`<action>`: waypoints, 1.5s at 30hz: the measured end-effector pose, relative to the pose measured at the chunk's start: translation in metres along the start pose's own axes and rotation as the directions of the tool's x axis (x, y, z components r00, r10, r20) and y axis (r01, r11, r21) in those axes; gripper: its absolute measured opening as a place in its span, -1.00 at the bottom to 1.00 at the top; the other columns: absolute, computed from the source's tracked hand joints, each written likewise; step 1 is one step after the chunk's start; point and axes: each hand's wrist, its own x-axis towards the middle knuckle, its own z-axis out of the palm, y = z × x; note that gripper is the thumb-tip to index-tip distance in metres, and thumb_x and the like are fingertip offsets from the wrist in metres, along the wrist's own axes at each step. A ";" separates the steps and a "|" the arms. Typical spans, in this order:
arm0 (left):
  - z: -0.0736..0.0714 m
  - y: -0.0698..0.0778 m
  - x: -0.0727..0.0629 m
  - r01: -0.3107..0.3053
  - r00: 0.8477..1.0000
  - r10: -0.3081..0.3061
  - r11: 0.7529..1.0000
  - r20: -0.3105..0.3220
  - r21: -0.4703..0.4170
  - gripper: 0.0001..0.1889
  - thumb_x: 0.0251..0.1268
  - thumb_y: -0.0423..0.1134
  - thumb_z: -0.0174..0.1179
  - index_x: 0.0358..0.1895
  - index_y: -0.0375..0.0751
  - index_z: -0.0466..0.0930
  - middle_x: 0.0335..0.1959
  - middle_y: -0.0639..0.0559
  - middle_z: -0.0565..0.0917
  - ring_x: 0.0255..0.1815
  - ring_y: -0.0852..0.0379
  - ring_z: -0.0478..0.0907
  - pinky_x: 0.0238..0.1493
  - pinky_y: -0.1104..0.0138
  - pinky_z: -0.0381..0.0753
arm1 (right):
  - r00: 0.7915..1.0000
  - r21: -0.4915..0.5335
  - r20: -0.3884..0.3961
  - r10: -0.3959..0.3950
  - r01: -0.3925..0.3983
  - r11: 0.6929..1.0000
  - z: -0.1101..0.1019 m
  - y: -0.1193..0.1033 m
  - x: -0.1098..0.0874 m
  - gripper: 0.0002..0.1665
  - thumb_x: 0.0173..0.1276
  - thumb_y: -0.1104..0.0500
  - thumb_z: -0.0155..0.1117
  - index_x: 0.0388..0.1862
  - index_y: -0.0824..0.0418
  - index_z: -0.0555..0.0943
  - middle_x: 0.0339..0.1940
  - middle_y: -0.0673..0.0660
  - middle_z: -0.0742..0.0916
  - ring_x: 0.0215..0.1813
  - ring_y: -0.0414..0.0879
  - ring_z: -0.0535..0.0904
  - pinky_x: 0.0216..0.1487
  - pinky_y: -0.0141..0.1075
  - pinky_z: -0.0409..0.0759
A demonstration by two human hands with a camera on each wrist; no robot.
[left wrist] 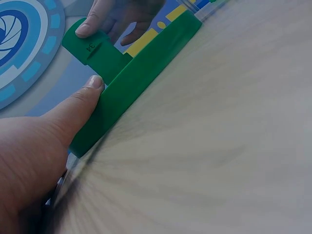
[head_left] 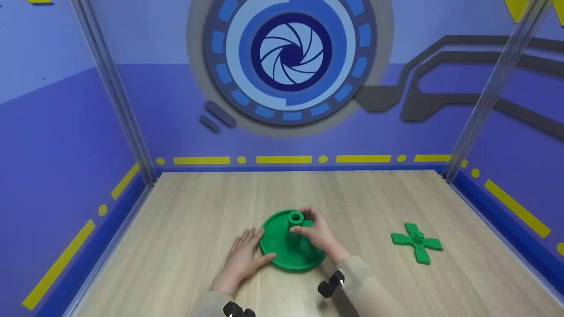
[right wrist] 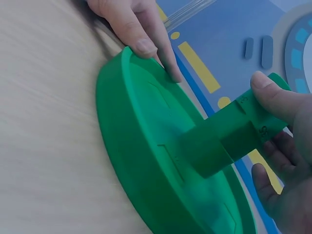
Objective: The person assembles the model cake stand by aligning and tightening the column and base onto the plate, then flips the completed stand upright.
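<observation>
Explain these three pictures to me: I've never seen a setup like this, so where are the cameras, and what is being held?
There is no robot here, just a person working with two bare hands. The widest picture comes from a camera worn on the head, looking forward and down. The other two come from cameras on the left and right wrists, each watching that hand's work.

On the wood-grain tabletop lie a round green tray with a raised rim and, to its right, a green cross-shaped piece. The right hand grips an upright green hollow post at the tray's middle. The left hand rests against the tray's rim.
</observation>
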 end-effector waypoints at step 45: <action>0.000 -0.001 0.001 0.013 1.000 -0.013 1.000 0.011 -0.012 -0.02 0.26 0.31 0.32 0.60 -0.18 0.24 0.62 -0.35 0.21 0.69 -0.35 0.00 0.70 -0.23 -0.10 | 0.994 0.040 0.100 -0.036 0.033 0.999 -0.008 0.000 0.001 -0.43 0.30 0.24 0.51 0.26 0.31 0.56 0.19 0.28 0.70 0.32 0.22 0.57 0.45 0.27 0.43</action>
